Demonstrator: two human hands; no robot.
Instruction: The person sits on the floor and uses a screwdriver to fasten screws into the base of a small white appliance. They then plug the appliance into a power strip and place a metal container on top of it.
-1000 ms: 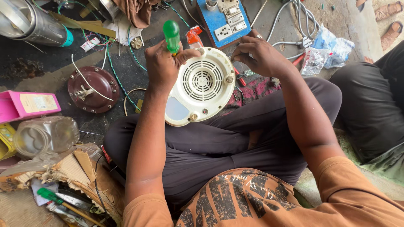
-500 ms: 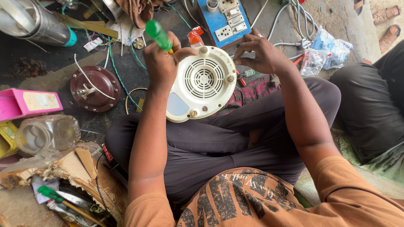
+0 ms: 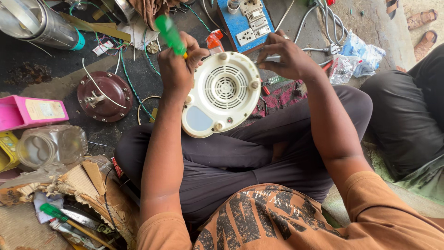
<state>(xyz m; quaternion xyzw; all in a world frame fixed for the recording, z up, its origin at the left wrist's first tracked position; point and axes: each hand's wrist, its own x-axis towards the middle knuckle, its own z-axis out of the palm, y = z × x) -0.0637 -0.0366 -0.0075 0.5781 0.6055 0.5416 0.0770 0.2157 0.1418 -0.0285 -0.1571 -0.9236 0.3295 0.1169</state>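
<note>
A round cream appliance base [image 3: 222,95] with a central vent grille rests tilted on my lap, its underside facing up. My left hand [image 3: 178,62] grips a green-handled screwdriver [image 3: 169,33], handle pointing up and away, and sits at the base's left edge. My right hand [image 3: 286,58] holds the base's upper right rim, fingers curled over it. The screwdriver's tip is hidden behind my left hand.
A blue switchboard with sockets [image 3: 247,21] lies ahead. A maroon round cover [image 3: 104,96], loose wires, a metal jar [image 3: 37,23], a pink box [image 3: 30,113] and a clear plastic jar [image 3: 48,146] crowd the left. Another person's dark-trousered leg [image 3: 407,120] is at right.
My left hand has tilted the screwdriver's handle further left and upward. The base has shifted slightly, and my right hand has stayed on its rim.
</note>
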